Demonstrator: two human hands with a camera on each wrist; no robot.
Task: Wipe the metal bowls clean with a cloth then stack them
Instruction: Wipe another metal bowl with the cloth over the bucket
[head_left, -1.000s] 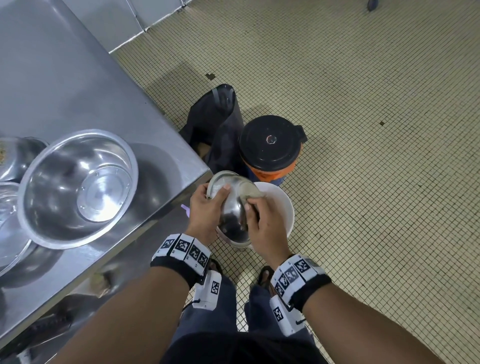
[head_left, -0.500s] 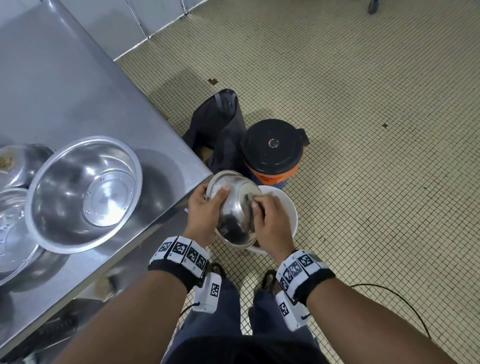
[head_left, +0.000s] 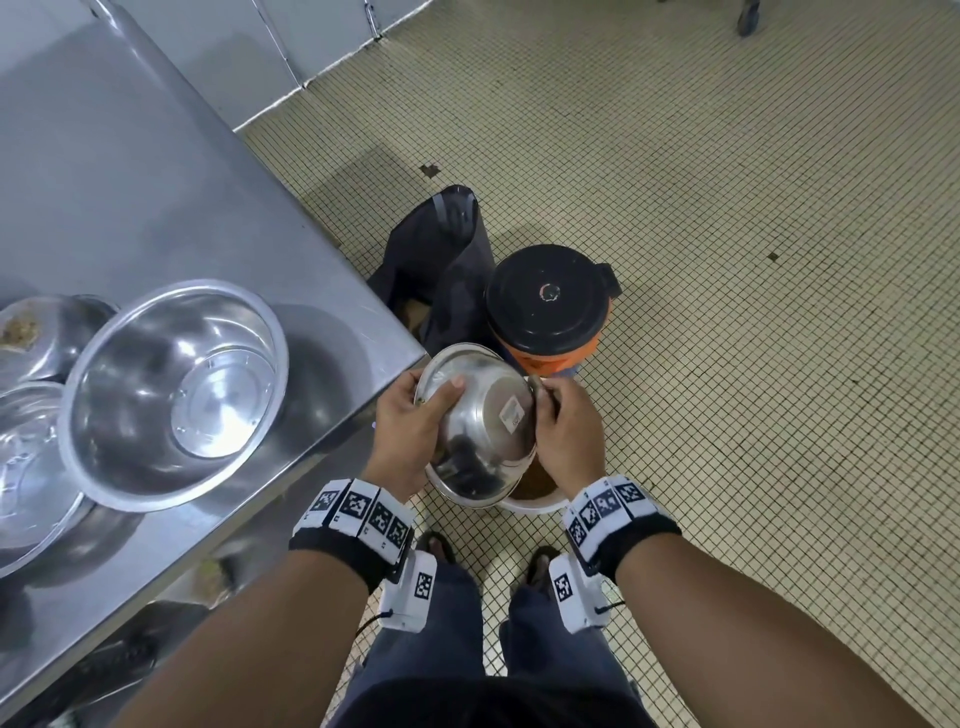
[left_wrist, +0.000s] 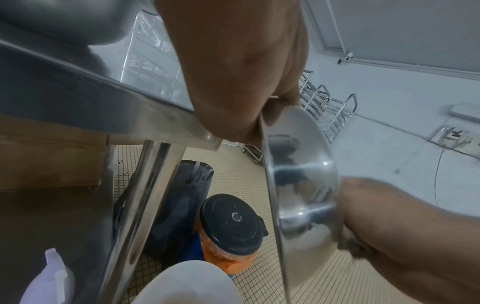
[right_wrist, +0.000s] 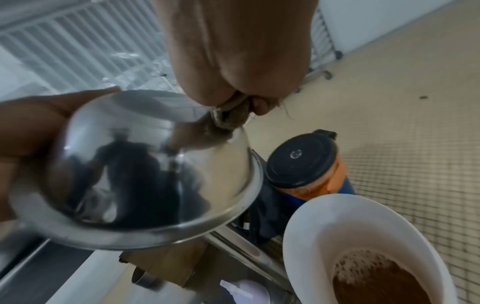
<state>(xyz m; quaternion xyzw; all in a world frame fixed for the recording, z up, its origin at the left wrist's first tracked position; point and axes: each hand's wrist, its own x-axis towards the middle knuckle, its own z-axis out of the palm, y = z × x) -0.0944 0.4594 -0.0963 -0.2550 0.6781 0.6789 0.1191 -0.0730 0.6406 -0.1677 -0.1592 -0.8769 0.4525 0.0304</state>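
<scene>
Over the white tub (head_left: 540, 503): we hold the small metal bowl (head_left: 485, 431) tipped, base up — likely so residue falls in.
Left hand (head_left: 410, 431): fingers curled on its rim, steadying.
Right hand (head_left: 566, 436): fingers pinch the cloth (right_wrist: 230, 116) at the rim.
Bench (head_left: 156, 208), left of tub: bigger bowl (head_left: 171, 395) waits — stacking not begun.

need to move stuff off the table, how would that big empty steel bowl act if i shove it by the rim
The bowl would probably slide easily: polished steel on the smooth steel table. It looks thin-walled, so likely light for its size. Its flat base is narrower than its flared rim, so a rim push might tip it; it sits close to the table's edge.
</scene>
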